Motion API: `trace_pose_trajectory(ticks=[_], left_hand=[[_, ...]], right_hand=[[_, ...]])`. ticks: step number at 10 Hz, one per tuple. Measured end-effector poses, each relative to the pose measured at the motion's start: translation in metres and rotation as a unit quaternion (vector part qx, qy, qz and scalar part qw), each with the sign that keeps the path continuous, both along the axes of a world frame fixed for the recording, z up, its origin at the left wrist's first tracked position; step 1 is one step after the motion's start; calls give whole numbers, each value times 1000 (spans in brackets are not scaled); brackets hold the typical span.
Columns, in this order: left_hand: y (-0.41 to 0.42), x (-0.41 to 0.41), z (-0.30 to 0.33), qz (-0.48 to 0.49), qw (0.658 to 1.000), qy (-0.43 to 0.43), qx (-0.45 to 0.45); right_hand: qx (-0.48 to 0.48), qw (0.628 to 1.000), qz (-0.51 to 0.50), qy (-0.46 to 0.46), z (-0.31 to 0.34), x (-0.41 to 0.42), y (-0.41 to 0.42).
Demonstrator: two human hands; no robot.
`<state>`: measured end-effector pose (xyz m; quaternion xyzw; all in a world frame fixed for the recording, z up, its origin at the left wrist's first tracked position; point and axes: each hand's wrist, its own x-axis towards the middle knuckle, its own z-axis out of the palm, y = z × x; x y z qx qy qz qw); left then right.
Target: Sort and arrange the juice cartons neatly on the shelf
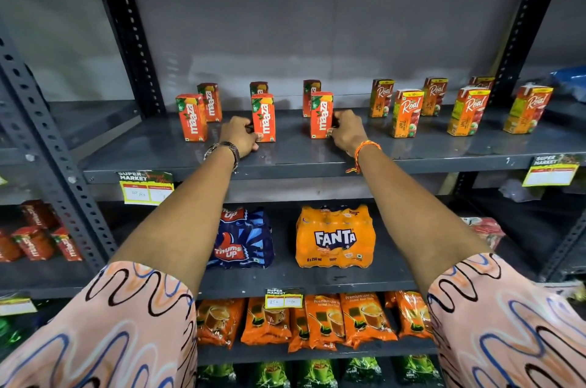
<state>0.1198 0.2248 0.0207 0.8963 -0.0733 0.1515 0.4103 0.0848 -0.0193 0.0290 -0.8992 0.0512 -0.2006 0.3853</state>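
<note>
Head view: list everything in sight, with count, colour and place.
Maaza cartons: six, orange-red, top shelf left and middle, two rows.
Real cartons: six, orange-yellow, top shelf right.
Thums Up pack: one, blue, second shelf.
Fanta pack: one, orange, second shelf.
Tea pouches: several, orange, third shelf.
Price tags: yellow, shelf edges.
Left hand: touching middle front Maaza.
Right hand: touching right front Maaza.

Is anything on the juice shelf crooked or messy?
Nothing is spilled or damaged. The Real cartons on the right lean and sit unevenly, while the Maaza cartons stand upright in two rows.
</note>
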Motion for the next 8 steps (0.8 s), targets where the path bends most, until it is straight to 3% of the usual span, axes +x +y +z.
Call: trace_pose_trajectory(ticks=[7,8], left_hand=[[-1,-15,7,-3,999,25,-22],[4,-26,10,18,998,36,-50]], right_hand=[[25,999,11,21,2,0,-2],[31,999,2,-12,3,1,-10]])
